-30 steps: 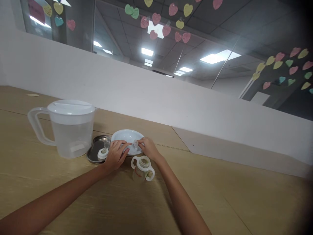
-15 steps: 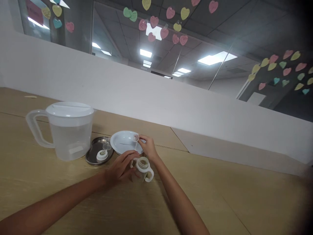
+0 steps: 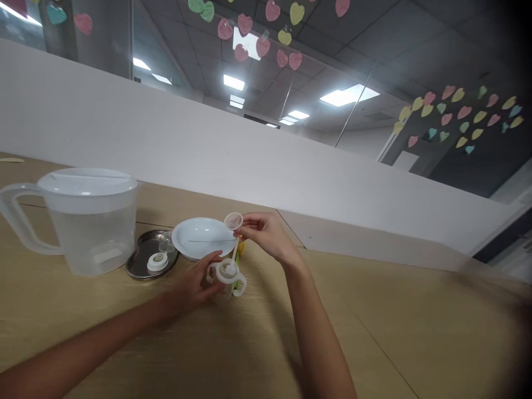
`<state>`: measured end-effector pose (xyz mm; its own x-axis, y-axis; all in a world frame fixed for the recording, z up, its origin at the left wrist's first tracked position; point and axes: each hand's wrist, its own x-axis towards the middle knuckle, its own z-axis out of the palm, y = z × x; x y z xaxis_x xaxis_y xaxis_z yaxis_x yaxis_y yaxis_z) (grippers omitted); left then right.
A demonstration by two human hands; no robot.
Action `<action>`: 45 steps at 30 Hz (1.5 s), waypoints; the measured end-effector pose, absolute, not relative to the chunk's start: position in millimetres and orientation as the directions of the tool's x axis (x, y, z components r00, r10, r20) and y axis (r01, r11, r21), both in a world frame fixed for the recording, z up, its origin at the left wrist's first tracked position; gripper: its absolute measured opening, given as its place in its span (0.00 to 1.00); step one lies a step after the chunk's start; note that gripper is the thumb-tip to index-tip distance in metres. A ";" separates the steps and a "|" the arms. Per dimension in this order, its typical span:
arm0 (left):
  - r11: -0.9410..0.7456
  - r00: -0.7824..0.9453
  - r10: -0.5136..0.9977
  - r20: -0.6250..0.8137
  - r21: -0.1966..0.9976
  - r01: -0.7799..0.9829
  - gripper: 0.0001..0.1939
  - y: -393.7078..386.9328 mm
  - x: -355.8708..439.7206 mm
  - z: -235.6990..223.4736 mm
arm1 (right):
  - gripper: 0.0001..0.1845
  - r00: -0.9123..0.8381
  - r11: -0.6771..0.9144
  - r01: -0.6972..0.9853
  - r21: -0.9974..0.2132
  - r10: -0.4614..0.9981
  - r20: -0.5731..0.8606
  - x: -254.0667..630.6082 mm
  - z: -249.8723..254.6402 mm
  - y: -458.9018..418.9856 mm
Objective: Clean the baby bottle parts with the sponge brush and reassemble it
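The right hand [image 3: 266, 235] pinched a small round translucent disc [image 3: 233, 221] on a thin stem between thumb and fingers, unfitted, just above a two-handled baby bottle [image 3: 228, 272]; the left hand [image 3: 191, 288] curled around that bottle, whose contents I could not make out; a white collar [image 3: 158, 262] and small glass cup [image 3: 166, 241] lay apart on a steel kidney dish [image 3: 139, 271]; a lidded plastic pitcher [image 3: 89, 235] seemed to hold clear water.

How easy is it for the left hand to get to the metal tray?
Probably easy: the left hand sits right beside the kidney-shaped metal tray with nothing between them, though it might need to let go of the two-handled baby bottle first.
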<state>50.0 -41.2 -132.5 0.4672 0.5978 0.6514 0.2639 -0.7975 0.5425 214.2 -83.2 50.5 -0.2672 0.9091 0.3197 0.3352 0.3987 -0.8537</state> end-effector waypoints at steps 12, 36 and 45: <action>-0.767 0.370 0.642 0.671 0.561 0.313 0.31 -39.9 49.8 -134.6 | 0.10 -0.293 0.340 0.326 -0.882 0.923 0.248 216.7 39.3 -70.4; -0.770 0.463 0.620 0.633 0.605 0.204 0.32 -42.8 48.1 -123.7 | 0.11 -0.490 0.366 0.752 -0.548 0.867 -0.094 225.2 24.1 -53.2; -0.849 0.389 0.528 0.755 0.471 0.240 0.30 -40.9 44.0 -131.0 | 0.15 -0.462 0.380 0.764 -0.522 0.887 -0.031 226.7 35.4 -63.9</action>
